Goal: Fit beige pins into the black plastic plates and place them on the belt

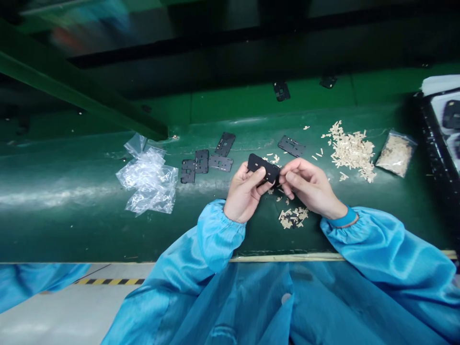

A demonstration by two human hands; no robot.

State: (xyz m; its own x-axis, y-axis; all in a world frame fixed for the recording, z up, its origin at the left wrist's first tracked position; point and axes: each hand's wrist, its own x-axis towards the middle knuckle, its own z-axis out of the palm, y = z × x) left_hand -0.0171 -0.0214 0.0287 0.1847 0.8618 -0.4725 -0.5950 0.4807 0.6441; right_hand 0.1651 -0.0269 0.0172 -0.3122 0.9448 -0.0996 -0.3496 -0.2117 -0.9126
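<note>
Hands are working together over the bench: the left hand [244,191] and the right hand [309,184] are both clamped on a perforated black plate [257,163], pinching it between thumbs and fingers at opposite ends. The plate is being held up just above the green bench [72,225], tilted slightly, and the right hand's fingers are covering its right end, so any work there is hidden. The step in hand is judged to be close handling of this single plate. The next move calls for a steady two-handed hold over the loose parts below. A small heap of cream slivers [293,217] is lying just below the hands, and a larger heap of cream slivers [352,151] is lying to the right, beside a filled clear bag [396,153]. Four similar plates [206,160] are lying to the left, next to a crumpled clear bag [147,177], and one more plate [291,146] is lying ahead. Blue sleeves [219,235] are covering both forearms.
</note>
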